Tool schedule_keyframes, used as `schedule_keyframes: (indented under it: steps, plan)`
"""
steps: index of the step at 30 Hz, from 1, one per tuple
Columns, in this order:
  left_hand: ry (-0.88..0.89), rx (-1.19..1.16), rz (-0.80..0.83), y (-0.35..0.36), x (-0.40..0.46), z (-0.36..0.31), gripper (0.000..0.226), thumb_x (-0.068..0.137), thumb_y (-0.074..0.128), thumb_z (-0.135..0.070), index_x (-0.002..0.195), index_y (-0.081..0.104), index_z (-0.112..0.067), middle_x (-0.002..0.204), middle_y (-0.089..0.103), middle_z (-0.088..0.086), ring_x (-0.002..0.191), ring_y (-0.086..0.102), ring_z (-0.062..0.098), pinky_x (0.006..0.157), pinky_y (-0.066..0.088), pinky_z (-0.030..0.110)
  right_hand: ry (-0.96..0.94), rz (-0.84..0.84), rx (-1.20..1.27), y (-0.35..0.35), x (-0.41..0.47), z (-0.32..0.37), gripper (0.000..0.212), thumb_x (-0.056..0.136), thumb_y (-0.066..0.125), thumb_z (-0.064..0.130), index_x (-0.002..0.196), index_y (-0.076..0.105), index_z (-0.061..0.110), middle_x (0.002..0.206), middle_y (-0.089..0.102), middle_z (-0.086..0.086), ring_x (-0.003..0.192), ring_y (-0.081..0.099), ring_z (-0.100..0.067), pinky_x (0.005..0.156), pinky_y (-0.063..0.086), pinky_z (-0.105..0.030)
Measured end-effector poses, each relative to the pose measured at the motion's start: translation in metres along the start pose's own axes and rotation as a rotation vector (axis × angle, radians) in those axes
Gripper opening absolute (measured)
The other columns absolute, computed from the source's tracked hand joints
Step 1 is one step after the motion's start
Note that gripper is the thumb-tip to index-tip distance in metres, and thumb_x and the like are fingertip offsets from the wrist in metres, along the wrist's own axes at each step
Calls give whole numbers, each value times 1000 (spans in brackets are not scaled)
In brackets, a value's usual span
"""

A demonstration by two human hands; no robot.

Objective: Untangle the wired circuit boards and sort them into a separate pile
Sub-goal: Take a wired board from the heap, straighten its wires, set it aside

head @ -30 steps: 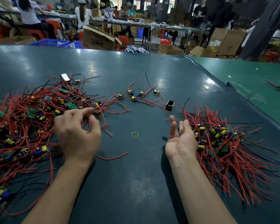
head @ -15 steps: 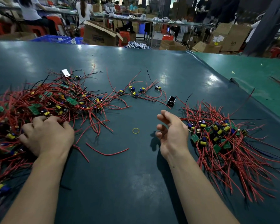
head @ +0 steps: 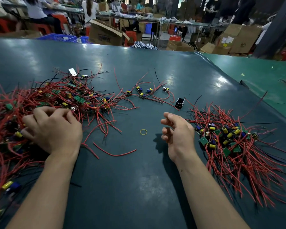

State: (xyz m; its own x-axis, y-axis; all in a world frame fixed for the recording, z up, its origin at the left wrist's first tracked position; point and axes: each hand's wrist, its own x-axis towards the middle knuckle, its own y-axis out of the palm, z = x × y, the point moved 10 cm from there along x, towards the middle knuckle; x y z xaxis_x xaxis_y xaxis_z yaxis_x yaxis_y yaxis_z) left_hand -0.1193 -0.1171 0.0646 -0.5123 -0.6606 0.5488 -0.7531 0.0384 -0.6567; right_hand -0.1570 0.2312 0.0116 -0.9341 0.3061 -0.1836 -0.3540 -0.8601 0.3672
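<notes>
Left hand (head: 53, 129), fingers curled into the tangled pile (head: 39, 103) at nine o'clock; whether it grips anything, I cannot tell. Right hand (head: 178, 134) hangs empty, loosely curled. Boards look light, wires springy, likely snagging: pinch a board's edge.

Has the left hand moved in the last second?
Yes. The left hand has gone left, away from the yellow rubber band, into the tangled pile.

Left hand (head: 53, 129) moved into tangled pile (head: 44, 103); right hand (head: 178, 134) curled.
</notes>
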Motion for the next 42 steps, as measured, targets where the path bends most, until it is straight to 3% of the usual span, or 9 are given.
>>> schedule_keyframes:
  steps: [3,9,15,21,24,29,34,37,42]
  plan:
    - [46,-12,-81,-12,0,-6,26,91,54,-33,101,72,-17,113,62,13,111,44,42,92,32,55,-41,35,-81,6,0,0,19,94,56,11,80,68,14,60,65,3,40,45,-9,37,32,-18]
    - [44,125,316,35,-6,-6,29,94,57,-40,110,71,-21,108,66,19,110,50,41,93,34,47,-69,105,-173,16,-3,0,19,93,58,12,78,69,14,62,65,3,41,46,-8,38,31,-17]
    - [35,-77,94,3,-2,-10,18,89,63,-16,105,71,-14,96,68,22,104,49,43,91,36,51,-74,118,-190,16,-4,0,18,93,60,15,78,70,14,62,66,3,41,47,-8,38,32,-18]
    - [211,-243,-171,-40,-10,-36,13,91,49,-20,97,60,-19,94,66,12,97,52,38,82,41,53,-67,182,-213,24,-4,-4,21,96,59,23,79,69,14,62,65,3,41,47,-9,37,31,-18]
    - [333,-425,-254,-59,-28,-50,8,99,49,-26,95,55,-22,85,61,9,91,53,35,78,43,54,-136,319,-338,40,-11,-7,5,94,63,20,92,66,17,69,66,1,42,51,-11,36,36,-20]
    - [801,-633,-163,-69,-93,-116,6,92,64,-13,87,65,-11,82,64,2,78,51,29,74,37,44,-430,547,-732,68,-29,-15,56,82,72,24,133,53,37,90,66,6,55,55,-26,62,51,-31]
    - [969,-871,76,-61,-119,-139,11,88,67,-11,96,68,-3,98,68,3,82,57,27,72,49,46,-439,505,-467,61,-27,1,25,90,65,3,99,66,26,86,71,-3,67,63,-17,52,52,-28]
    - [823,-926,44,-59,-103,-127,31,90,64,-22,111,60,-1,114,58,4,97,58,29,84,48,45,-206,394,-231,47,-16,0,6,94,64,14,98,66,18,70,69,3,55,61,-12,40,42,-20]
    - [583,-949,250,-30,-87,-114,37,94,51,-35,114,60,-5,109,61,5,93,58,23,83,48,44,31,329,37,35,-10,-4,13,93,63,27,87,67,16,59,59,0,44,51,-12,39,33,-17]
